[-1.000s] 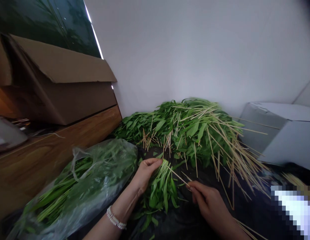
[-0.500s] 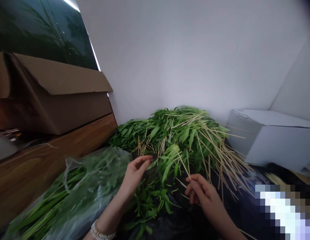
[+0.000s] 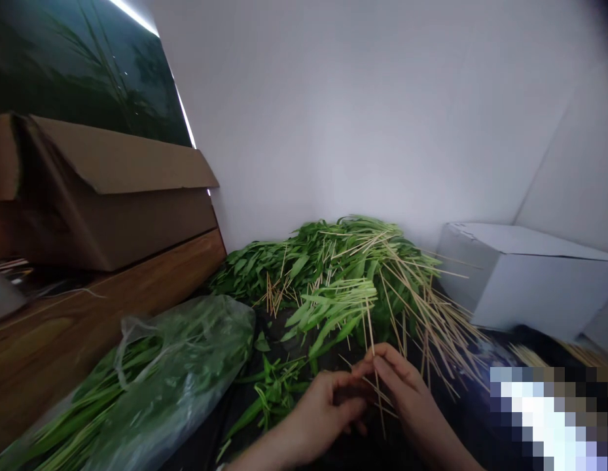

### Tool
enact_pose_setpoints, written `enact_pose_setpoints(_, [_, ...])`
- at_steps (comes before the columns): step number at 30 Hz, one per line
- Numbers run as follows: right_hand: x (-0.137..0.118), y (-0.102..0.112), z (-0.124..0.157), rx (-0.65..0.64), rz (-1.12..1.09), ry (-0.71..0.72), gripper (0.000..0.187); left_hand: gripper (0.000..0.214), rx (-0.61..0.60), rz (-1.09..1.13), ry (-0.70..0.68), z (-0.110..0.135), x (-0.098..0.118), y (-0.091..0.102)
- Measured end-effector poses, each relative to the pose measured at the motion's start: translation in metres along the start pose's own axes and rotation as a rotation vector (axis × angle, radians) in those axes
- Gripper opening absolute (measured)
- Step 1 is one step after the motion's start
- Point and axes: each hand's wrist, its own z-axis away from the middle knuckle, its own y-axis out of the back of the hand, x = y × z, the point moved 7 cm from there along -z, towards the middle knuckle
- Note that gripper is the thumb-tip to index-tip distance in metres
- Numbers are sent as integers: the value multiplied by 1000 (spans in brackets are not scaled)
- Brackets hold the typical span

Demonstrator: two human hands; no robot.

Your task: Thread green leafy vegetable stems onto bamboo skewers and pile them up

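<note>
pinching the bamboo skewers [image 3: 369, 330] partway along, here's the right hand [image 3: 406, 387], thumb and fingers clamped on the bare wood, presumably so the leafy stems [image 3: 333, 302] at the upper end stay uncrushed. those stems sit out in front of the heaped greens [image 3: 254, 265], leaves pointing left. and the left hand [image 3: 328, 409] curls in right beside the skewers, fingers bent, wrist low; whether they're closed on anything, can't tell!

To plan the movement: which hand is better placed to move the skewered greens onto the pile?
Right hand, probably: it pinches a wooden skewer carrying the greens; the left hand does not hold them.
</note>
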Motion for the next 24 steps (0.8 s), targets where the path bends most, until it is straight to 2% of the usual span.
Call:
enact_pose_setpoints(3, [-3,-3,2,0,17,-1,26,27,-101,42,50,2,-4,-18])
enact_pose_setpoints(6, [-10,-6,4,18,75,22,27,27,-143,113,75,4,-13,-30])
enact_pose_setpoints(12, [-8,-11,7,-9,-26,-51,32,30,-41,189,45,0,-38,-29])
enact_pose_setpoints(15, [-5,-8,5,9,-82,-55,35,33,13,134,-42,2,-34,-20])
enact_pose_setpoints(17, [-3,-6,4,29,-119,-43,37,32,84,84,-105,6,-20,-6])
enact_pose_setpoints(19, [-2,-5,2,46,-141,-36,38,27,173,31,-177,11,4,13])
enact_pose_setpoints(24, [5,-7,1,52,-114,-67,40,26,335,-112,-384,5,94,57])
